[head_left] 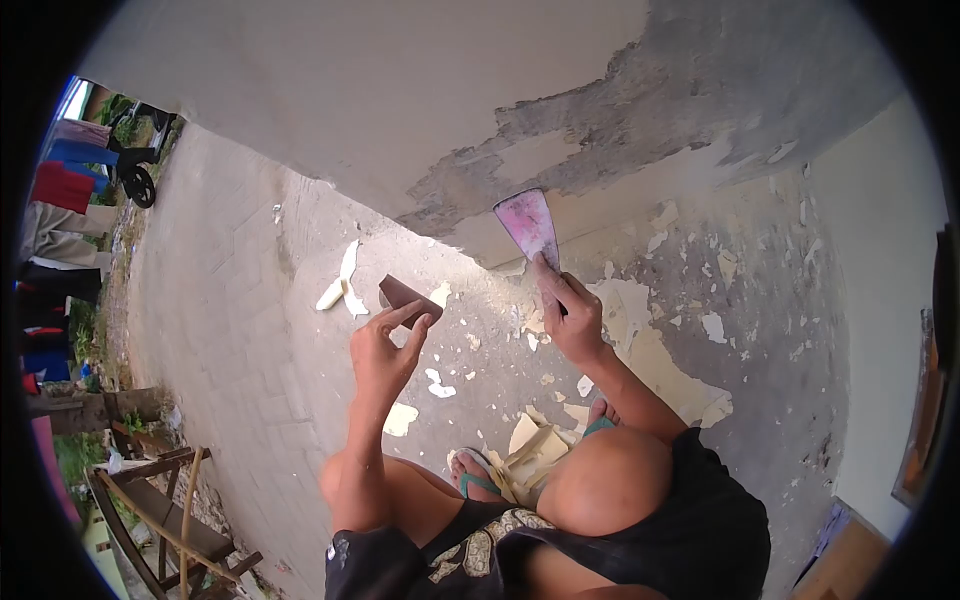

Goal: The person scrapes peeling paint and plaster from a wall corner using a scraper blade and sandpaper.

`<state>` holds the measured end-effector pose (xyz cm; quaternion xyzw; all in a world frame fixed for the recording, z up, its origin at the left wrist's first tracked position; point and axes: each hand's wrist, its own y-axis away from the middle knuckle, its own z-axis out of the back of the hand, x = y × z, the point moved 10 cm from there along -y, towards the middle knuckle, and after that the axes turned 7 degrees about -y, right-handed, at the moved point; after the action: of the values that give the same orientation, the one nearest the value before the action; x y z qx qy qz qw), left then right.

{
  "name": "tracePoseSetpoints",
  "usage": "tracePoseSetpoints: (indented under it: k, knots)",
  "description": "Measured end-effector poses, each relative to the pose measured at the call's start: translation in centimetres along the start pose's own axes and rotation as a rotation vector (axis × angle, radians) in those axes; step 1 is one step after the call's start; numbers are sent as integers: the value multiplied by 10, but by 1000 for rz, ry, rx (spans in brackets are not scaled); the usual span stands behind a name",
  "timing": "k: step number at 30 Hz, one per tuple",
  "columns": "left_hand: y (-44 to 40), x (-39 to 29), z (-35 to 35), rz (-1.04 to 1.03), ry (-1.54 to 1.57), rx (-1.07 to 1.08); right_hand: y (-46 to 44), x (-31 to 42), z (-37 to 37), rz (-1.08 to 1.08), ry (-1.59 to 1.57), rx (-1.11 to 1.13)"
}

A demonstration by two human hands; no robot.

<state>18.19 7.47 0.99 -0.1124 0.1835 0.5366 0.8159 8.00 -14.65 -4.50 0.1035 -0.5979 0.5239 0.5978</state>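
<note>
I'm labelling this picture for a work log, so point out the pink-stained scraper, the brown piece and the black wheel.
Pink-stained scraper (527, 220): head view, middle of the blade.
Brown piece (407, 297): head view, its flat face.
Black wheel (139, 186): head view, its hub.

Clothes (62, 187) hang in a row at left, near a parked motorbike (140, 170). Below them stands a wooden chair (178, 520).
</note>
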Motion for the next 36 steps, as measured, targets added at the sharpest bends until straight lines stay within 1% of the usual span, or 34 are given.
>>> tracePoseSetpoints:
  k: [3,4,8,11,12,14,15,16,17,18,20,22,25,26,29,30,33,36]
  knots:
    - [-2,-1,4,-21,47,-48,-8,9,3,54,-114,-48]
    - [1,0,2,-15,27,-34,-4,7,0,20,-148,-29]
    - [2,0,-5,41,5,44,3,-6,1,25,-35,-37]
    - [0,9,-4,-27,-20,-34,-15,10,5,150,-68,-84]
    - [-1,-2,1,-28,1,-18,-32,24,10,114,-47,-54]
    - [8,-2,-4,10,28,20,-18,19,14,51,-55,-54]
    - [3,-1,-3,12,40,10,-26,18,12,71,-66,-81]
    - [3,5,-5,6,-5,18,-6,0,2,77,-45,-71]
    - [3,6,-3,-50,-17,-32,6,-3,2,170,-38,-130]
    - [-7,-1,1,-74,-6,-63,-6,-6,5,180,-38,-133]
    - [4,-2,1,-17,26,-34,-9,11,14,105,-55,-99]
    - [3,-2,-7,-31,10,-14,-38,32,30,86,-60,-94]
    - [1,-5,-4,-14,-57,41,-11,-4,27,62,5,-105]
    - [1,-6,0,-32,-41,13,-6,-7,30,87,-2,-117]
    - [7,-4,0,-33,-8,-14,-9,-5,36,43,11,-66]
    - [6,-4,0,-34,3,-29,-11,4,40,47,-32,-75]
    - [5,-7,-7,-80,-42,-25,-19,2,43,27,29,-23]
    - [-1,-15,-9,-83,-31,-26,-12,-1,49,56,118,-38]
